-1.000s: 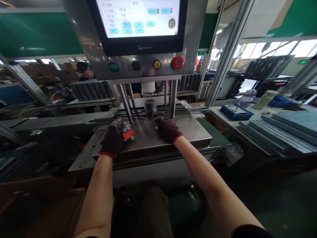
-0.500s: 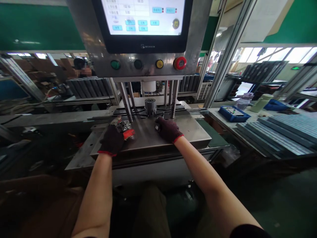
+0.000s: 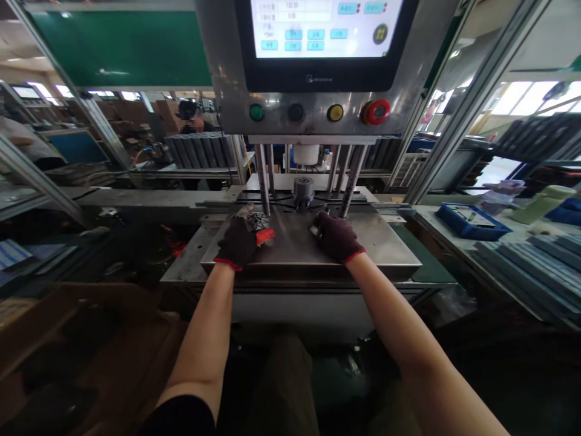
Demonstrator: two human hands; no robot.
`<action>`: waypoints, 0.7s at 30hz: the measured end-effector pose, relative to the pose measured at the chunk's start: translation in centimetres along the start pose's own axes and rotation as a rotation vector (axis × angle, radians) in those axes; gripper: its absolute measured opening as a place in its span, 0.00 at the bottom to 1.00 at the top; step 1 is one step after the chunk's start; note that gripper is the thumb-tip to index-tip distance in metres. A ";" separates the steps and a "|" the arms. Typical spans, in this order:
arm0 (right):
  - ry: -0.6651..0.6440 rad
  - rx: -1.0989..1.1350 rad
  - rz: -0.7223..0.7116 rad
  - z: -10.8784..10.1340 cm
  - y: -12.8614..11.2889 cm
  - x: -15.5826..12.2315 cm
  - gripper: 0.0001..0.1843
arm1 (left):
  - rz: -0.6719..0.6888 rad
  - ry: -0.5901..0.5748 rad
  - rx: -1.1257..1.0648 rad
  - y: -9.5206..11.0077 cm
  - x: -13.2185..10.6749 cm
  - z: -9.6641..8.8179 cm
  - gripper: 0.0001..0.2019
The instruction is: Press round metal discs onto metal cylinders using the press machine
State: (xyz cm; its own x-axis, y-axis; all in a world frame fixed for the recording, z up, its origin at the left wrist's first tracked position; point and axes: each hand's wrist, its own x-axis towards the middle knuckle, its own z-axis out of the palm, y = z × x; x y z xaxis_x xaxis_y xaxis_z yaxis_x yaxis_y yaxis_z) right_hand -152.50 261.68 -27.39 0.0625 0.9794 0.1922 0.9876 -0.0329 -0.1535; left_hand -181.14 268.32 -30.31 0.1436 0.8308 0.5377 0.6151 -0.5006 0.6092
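Note:
My left hand (image 3: 236,240), in a dark glove with a red cuff and a red-orange finger, is closed around a toothed, star-shaped metal part (image 3: 260,222) above the left of the steel press bed (image 3: 295,242). On the right of that bed, my right hand (image 3: 338,235), gloved in dark maroon, has its fingers curled in. A small greyish bit shows by its fingertips; I cannot make out what it is. Between and beyond both hands, a grey cylindrical metal part (image 3: 304,189) stands upright in the fixture, under the white press head (image 3: 306,154).
Steel guide posts (image 3: 264,181) flank the fixture. Overhead is a control panel with a screen (image 3: 327,27) and a red button (image 3: 376,112). At right are a blue tray (image 3: 473,221) and stacked grey bars (image 3: 531,266). A cardboard box (image 3: 109,297) stands lower left.
The view has turned left, so the press and both hands appear farther right, and more of the cardboard box shows. Relative to the press bed, my hands have hardly moved.

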 end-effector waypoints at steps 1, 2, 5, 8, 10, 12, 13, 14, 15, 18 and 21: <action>0.006 0.006 0.001 0.0 0.0 0.0 0.25 | 0.001 0.000 0.003 0.0 0.0 0.0 0.37; 0.008 0.015 0.003 0.0 0.1 0.0 0.25 | 0.001 0.004 0.001 0.0 0.0 0.1 0.37; 0.004 0.031 0.006 0.0 0.0 -0.2 0.26 | -0.002 0.006 -0.018 -0.2 0.1 0.3 0.38; -0.003 0.013 -0.022 -0.1 -0.2 -0.4 0.30 | -0.022 0.006 -0.034 -0.2 0.1 0.5 0.40; 0.000 0.023 -0.042 -0.2 -0.1 -0.4 0.31 | -0.044 0.002 -0.050 0.0 0.0 0.5 0.39; 0.019 0.074 -0.047 -0.4 0.1 0.2 0.30 | -0.054 -0.005 -0.060 0.4 -0.1 0.4 0.37; 0.039 0.112 -0.047 -0.6 0.2 0.8 0.29 | -0.049 -0.009 -0.064 0.6 -0.2 0.4 0.35; 0.068 0.157 -0.054 -0.9 0.3 1.7 0.28 | -0.036 -0.016 -0.068 0.9 -0.2 0.3 0.33; 0.105 0.206 -0.063 -1.2 0.3 2.7 0.27 | -0.017 -0.027 -0.073 1.1 -0.2 0.2 0.30; 0.221 0.320 -0.034 -1.9 -0.2 6.8 0.25 | 0.030 -0.072 -0.084 1.7 -0.3 0.0 0.20; 0.241 0.376 0.102 -1.9 -1.4 11.4 0.36 | 0.017 -0.060 -0.070 1.8 -0.3 0.0 0.22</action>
State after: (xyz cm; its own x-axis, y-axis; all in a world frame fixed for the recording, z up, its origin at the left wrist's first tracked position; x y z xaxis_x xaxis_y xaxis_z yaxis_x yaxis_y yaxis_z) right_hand -152.86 272.55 -23.17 0.2328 0.8990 0.3710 0.8567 -0.0090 -0.5157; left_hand -180.05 267.12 -29.36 0.2009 0.8339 0.5140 0.5566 -0.5289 0.6406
